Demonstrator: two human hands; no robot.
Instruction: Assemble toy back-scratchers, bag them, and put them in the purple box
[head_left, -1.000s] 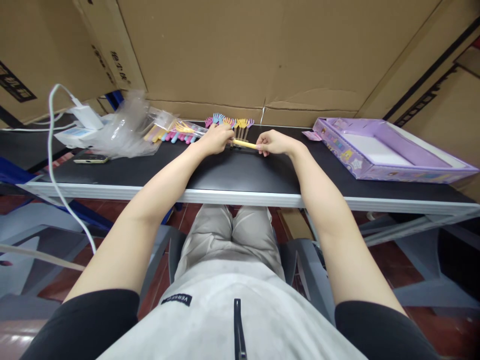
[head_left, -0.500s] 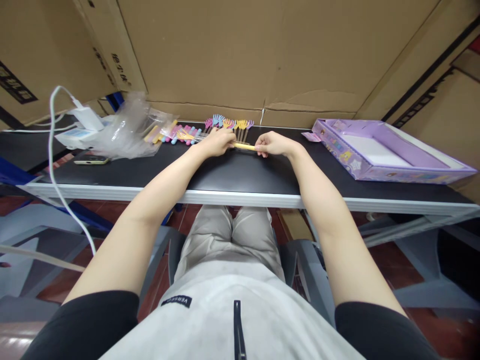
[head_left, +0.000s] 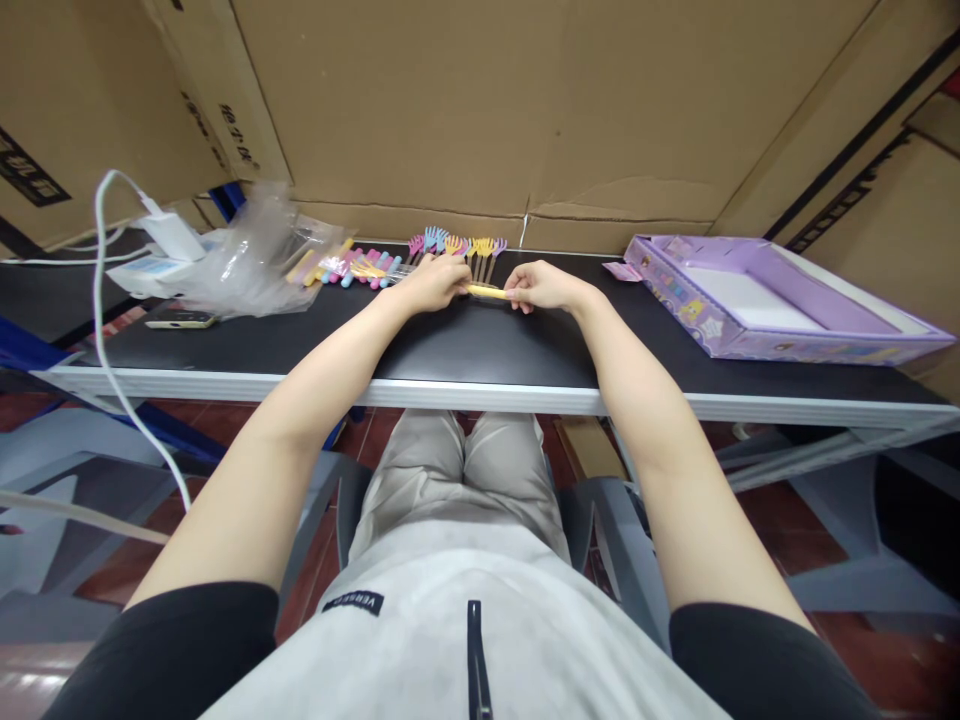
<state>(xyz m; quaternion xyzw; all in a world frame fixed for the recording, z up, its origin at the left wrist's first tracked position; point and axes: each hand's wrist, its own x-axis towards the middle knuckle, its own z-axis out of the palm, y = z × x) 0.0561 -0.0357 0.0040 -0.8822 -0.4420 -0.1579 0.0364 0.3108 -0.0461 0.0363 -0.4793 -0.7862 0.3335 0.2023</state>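
Observation:
Both my hands rest at the far side of a black table [head_left: 480,350], closed on the two ends of one yellow stick [head_left: 486,291]. My left hand [head_left: 435,281] pinches its left end and my right hand [head_left: 541,286] pinches its right end. Just behind my hands lies a row of small hand-shaped sticks [head_left: 457,246] in pink, blue, yellow and purple. More coloured sticks [head_left: 352,268] lie to the left, partly inside a clear plastic bag [head_left: 251,262].
An open purple box [head_left: 757,300] sits at the right of the table. A phone [head_left: 180,320], a white charger [head_left: 174,236] and its cable [head_left: 105,340] lie at the left. Cardboard boxes [head_left: 480,110] wall off the back. Plastic chairs stand below.
My two hands have drawn slightly closer together along the yellow stick, the right hand moving a little to the left. Nothing else has moved.

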